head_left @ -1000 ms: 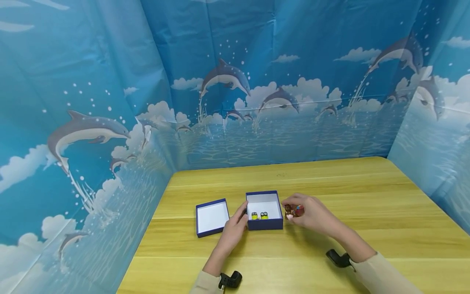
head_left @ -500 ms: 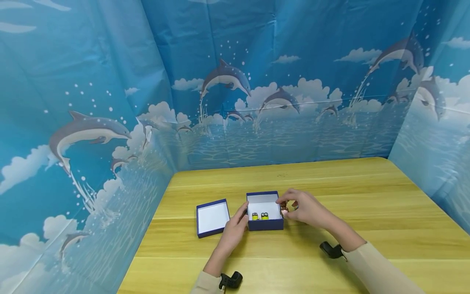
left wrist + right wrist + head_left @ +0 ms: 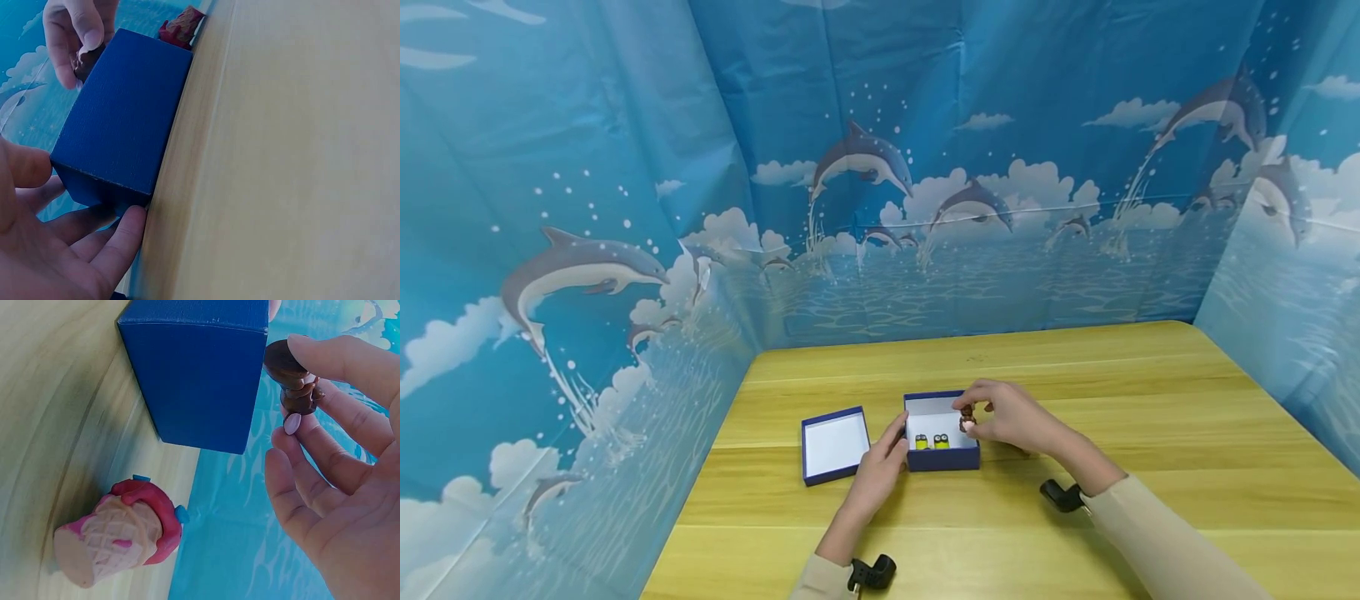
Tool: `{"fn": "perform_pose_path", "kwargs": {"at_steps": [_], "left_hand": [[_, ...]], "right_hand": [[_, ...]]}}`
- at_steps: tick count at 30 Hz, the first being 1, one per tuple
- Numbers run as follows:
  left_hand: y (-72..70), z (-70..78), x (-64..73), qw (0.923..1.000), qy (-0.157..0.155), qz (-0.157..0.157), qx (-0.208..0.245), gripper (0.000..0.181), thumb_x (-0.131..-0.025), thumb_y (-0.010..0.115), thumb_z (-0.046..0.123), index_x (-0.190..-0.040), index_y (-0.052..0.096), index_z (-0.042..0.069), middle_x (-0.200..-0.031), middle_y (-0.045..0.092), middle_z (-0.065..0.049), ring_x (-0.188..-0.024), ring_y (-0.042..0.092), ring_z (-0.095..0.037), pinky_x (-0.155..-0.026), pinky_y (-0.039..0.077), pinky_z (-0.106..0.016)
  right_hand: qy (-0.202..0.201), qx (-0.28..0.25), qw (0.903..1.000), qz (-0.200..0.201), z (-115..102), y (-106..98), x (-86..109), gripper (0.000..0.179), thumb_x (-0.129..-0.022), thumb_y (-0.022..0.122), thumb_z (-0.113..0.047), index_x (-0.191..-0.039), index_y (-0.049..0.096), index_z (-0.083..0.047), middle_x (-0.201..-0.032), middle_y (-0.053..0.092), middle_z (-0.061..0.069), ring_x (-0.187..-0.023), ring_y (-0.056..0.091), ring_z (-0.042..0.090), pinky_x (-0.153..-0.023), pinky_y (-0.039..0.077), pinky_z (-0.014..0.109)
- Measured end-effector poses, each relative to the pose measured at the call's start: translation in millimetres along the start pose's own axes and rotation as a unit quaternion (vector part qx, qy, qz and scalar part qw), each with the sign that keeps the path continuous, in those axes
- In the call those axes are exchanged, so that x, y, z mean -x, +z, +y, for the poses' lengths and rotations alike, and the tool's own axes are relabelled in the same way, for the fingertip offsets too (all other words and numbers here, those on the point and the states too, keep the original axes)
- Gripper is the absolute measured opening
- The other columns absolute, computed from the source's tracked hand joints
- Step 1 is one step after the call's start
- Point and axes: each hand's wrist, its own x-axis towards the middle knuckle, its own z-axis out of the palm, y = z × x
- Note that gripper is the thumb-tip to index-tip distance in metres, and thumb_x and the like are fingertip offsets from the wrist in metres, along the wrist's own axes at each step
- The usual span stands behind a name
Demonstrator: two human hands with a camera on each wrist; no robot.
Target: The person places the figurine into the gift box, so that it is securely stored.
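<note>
Take the box as your clock, with 6 o'clock nearest you. A dolphin curtain [image 3: 865, 279] hangs from 9 round through 12 to 3. At 9 o'clock on the wooden table [image 3: 797, 546], the lid [image 3: 835, 445] lies white side up, its blue rim close to your left hand [image 3: 876, 479]. That hand is at 8 o'clock, fingers spread and slightly bent, pressed against the left wall of the blue box [image 3: 943, 460], with the thumb touching the rim at the near corner. Inside the box, toward 6 o'clock, sit two little toys, a left yellow toy [image 3: 922, 442] and a right yellow toy [image 3: 942, 442], side by side behind the near wall and well clear of your fingertips.

The small brown toy [image 3: 967, 420] is at 2 o'clock, over the box's mouth near the right wall, between your right thumb and fingers. Your right hand [image 3: 1011, 417] comes in from 3 o'clock and pinches it: thumb on its dark top, fingertips behind, the other fingers bent and free. Below that hand, at about 4 o'clock, a red-topped cone toy [image 3: 128, 531] rests on the table just beside the box.
</note>
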Motion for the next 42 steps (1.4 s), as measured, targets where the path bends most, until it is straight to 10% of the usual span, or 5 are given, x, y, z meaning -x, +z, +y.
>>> {"fn": "perform_pose_path", "kwargs": {"at_steps": [5, 12, 25, 42], "left_hand": [[-0.5, 0.6, 1.0, 1.0000, -0.004, -0.003, 0.007, 0.047, -0.109, 0.043, 0.029, -0.157, 0.039, 0.029, -0.153, 0.046, -0.003, -0.116, 0.058, -0.018, -0.092, 0.053, -0.038], [-1.1, -0.5, 1.6, 1.0000, 0.001, -0.002, -0.003, 0.048, -0.109, 0.043, 0.033, -0.157, 0.039, 0.029, -0.140, 0.056, -0.004, -0.089, 0.058, -0.017, -0.076, 0.047, -0.030], [-1.1, -0.4, 1.4, 1.0000, -0.002, -0.003, 0.001, 0.048, -0.109, 0.043, 0.033, -0.157, 0.039, 0.028, -0.147, 0.052, -0.002, -0.102, 0.060, -0.019, -0.080, 0.051, -0.032], [-1.2, 0.3, 1.1, 1.0000, -0.004, -0.002, -0.006, 0.048, -0.109, 0.043, 0.034, -0.157, 0.039, 0.029, -0.150, 0.050, -0.004, -0.101, 0.059, -0.018, -0.083, 0.052, -0.034]], "right_hand": [[-0.007, 0.003, 0.9999, -0.015, 0.2, 3.5, -8.3, 0.036, -0.084, 0.083, -0.021, -0.119, 0.075, -0.023, -0.114, 0.064, -0.009, -0.100, 0.062, 0.019, -0.083, 0.053, 0.042], [-0.037, 0.007, 0.9987, -0.035, 4.3, 9.1, -17.6, 0.036, -0.083, 0.084, -0.017, -0.118, 0.075, -0.015, -0.108, 0.066, -0.006, -0.093, 0.063, 0.026, -0.067, 0.049, 0.035], [-0.073, 0.111, 0.9902, -0.042, 5.2, 19.2, -27.2, 0.026, -0.082, 0.085, -0.016, -0.107, 0.079, -0.013, -0.099, 0.070, -0.004, -0.099, 0.056, 0.024, -0.080, 0.049, 0.043], [-0.116, 0.146, 0.9764, -0.109, 6.2, 24.4, -40.1, 0.014, -0.081, 0.082, -0.006, -0.092, 0.079, -0.015, -0.078, 0.068, -0.007, -0.066, 0.056, 0.004, -0.062, 0.049, 0.029]]}}
